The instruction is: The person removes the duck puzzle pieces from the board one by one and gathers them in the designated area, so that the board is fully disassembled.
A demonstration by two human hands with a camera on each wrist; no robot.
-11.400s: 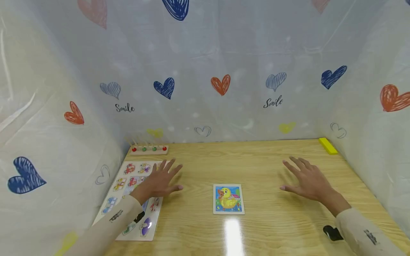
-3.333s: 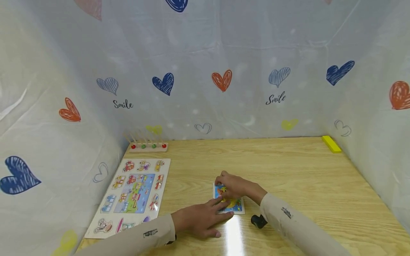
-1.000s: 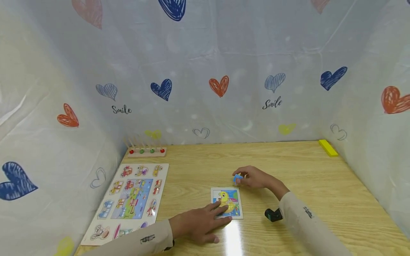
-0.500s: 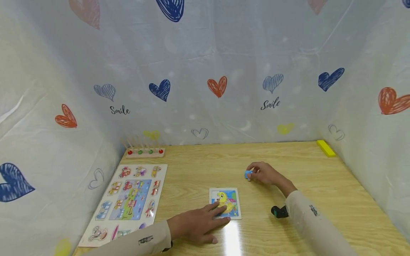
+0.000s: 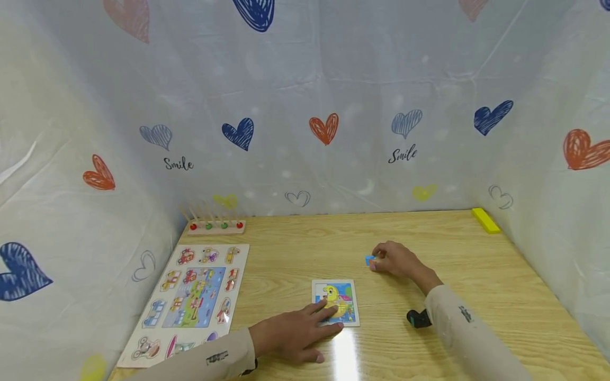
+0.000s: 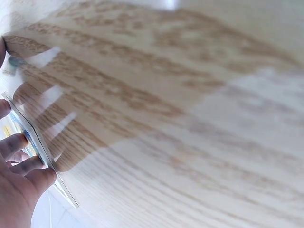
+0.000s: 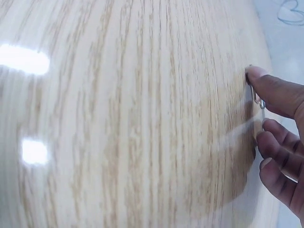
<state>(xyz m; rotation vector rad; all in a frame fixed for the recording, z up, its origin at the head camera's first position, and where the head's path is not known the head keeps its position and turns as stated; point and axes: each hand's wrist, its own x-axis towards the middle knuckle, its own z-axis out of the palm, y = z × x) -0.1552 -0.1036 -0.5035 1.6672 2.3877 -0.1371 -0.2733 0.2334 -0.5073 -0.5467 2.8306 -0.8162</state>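
A small duck jigsaw puzzle in a white-edged tray lies mid-table in the head view, with a pale gap at its upper left corner. My left hand rests on its lower left part, fingers spread and fairly straight, hiding some of the picture. In the left wrist view, those fingers touch the tray's edge. Beyond the puzzle and to its right, my right hand pinches a small blue puzzle piece at the tabletop. Thumb and fingers stand at either end of the thin piece in the right wrist view.
A larger vehicle-picture puzzle board lies at the left. Behind it stands a wooden peg rack with red and green beads. A yellow block sits at the far right corner. Printed curtains enclose the back and sides.
Both hands came in from apart; the left settled on the complete duck puzzle. The right took the upper-left piece out, carried it right and back, and lowered it to the table.
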